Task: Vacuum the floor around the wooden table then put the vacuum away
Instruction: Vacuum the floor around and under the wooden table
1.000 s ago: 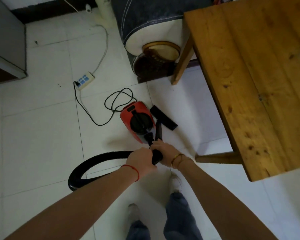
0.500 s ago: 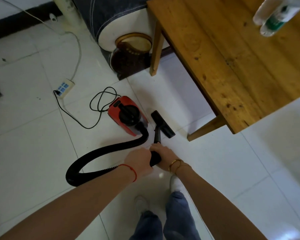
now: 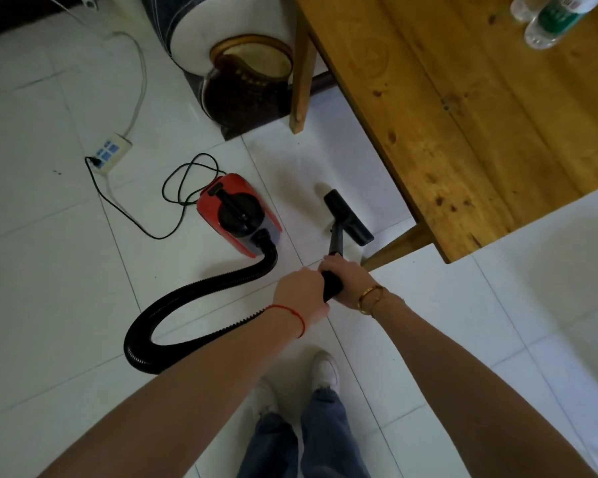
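Observation:
A small red and black vacuum cleaner stands on the white tiled floor. Its ribbed black hose loops left and back to the wand handle. My left hand and my right hand both grip the black wand handle. The short wand runs forward to a flat black floor nozzle, which rests on the tiles beside the near leg of the wooden table.
A white power strip lies at the left with the vacuum's black cord coiled near it. A dark round stool or jar and a padded seat stand behind the table's far leg. Two plastic bottles sit on the table. My feet are below.
The view has swung right and nearer. The nozzle has slid away from the vacuum body toward the table's near leg, and the hose loop has opened out. Both hands keep their grip.

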A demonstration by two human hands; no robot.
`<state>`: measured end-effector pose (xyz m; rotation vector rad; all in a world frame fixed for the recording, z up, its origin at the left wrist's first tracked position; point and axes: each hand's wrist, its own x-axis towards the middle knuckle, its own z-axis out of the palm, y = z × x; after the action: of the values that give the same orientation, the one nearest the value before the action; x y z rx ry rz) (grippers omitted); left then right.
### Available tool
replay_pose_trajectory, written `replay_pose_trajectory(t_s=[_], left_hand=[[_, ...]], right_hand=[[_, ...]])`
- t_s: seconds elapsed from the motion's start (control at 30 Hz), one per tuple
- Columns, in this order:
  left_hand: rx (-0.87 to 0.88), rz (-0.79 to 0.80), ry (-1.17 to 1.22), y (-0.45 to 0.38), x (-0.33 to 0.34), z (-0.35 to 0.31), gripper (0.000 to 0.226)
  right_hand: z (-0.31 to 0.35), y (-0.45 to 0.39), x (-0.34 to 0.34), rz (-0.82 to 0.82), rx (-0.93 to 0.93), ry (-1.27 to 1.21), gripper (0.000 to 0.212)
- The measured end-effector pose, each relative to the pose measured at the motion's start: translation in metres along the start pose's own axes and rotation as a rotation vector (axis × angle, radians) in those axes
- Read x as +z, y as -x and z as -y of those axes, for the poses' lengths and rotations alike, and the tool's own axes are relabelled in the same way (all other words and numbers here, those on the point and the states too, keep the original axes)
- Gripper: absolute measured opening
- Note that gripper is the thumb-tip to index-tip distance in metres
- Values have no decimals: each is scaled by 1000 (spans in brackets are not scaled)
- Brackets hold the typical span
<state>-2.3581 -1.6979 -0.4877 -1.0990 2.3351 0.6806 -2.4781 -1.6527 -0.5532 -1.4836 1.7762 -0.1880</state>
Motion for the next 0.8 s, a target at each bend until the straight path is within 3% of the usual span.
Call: replay_pose_trajectory(t_s=[0.5, 0.8], left_hand=[[-71, 84, -58, 88, 8, 42, 10], [56, 125, -153, 169, 53, 77, 7]], right_hand=[[72, 45, 47, 97, -43, -66, 21], [127, 107, 122, 65, 18, -101, 24]])
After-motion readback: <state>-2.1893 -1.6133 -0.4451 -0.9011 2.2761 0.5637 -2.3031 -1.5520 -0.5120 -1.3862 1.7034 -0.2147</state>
